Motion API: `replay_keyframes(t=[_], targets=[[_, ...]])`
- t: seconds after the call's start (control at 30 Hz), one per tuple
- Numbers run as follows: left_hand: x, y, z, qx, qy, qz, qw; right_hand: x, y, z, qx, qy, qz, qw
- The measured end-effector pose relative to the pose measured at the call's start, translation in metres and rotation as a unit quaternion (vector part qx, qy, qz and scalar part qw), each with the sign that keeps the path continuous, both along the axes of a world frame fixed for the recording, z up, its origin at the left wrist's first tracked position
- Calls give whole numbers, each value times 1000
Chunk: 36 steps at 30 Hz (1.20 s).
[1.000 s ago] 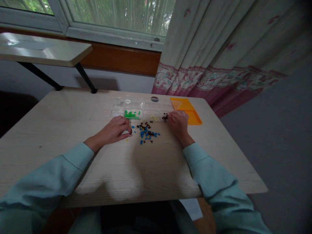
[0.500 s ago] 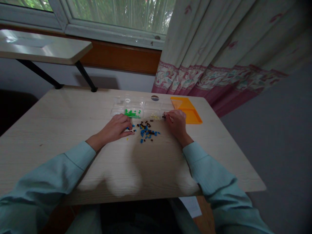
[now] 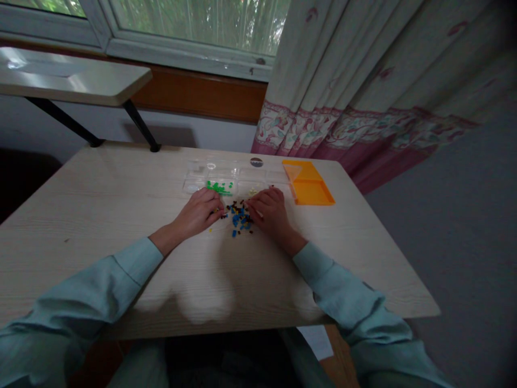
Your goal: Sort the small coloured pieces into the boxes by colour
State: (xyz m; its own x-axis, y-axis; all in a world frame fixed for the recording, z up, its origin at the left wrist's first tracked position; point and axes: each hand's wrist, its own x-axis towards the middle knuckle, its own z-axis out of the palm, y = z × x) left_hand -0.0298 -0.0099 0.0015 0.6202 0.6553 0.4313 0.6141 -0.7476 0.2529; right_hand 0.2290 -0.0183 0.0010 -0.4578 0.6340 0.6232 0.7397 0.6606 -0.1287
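Observation:
A loose pile of small toy bricks (image 3: 239, 220), blue, dark brown and a few yellow, lies on the table between my hands. At its left edge is my left hand (image 3: 202, 210), thumb and fingertips drawn together beside a few bricks. My right hand (image 3: 270, 211) reaches over the right side of the pile with its fingers bent and closed. What either hand holds, if anything, is too small or hidden to make out. Behind the hands lies a clear plastic compartment box (image 3: 226, 166). Green bricks (image 3: 219, 187) fill one front compartment, and pale yellow bricks (image 3: 253, 191) show in another, partly covered by my right hand.
An orange tray (image 3: 313, 186) lies to the right of the clear box, touching or overlapped by its corner. At the back left a raised shelf (image 3: 76, 81) stands on black legs on the table (image 3: 121, 215). A curtain (image 3: 343, 108) hangs behind.
My right hand has moved left and nearer, from the box's right front compartment to the brick pile. My left hand has shifted slightly right, and its thumb and fingers have come together.

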Motion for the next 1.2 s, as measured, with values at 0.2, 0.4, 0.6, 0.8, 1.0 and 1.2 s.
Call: replay_keyframes(t=[0.2,0.4,0.6,0.8,1.0,1.2], targets=[[-8,2,0,-9,15,-13,1000,-12,-11,-1,-12,-25,59,998],[-2,1,-1,-17,17,-19,1000,-12,-12,1,-35,-36,53,997],[6,-2,-1,-67,-120,-2,990,-17,-13,-2,-25,-43,56,997],[16,-4,-3,-158,-221,-11,962,-22,-19,2,13,3,47,999],[22,-12,0,-183,-232,-45,954,-26,-23,4,-1,17,44,999],[22,-12,-2,-196,-231,-48,952,-26,-24,4,5,12,44,999]])
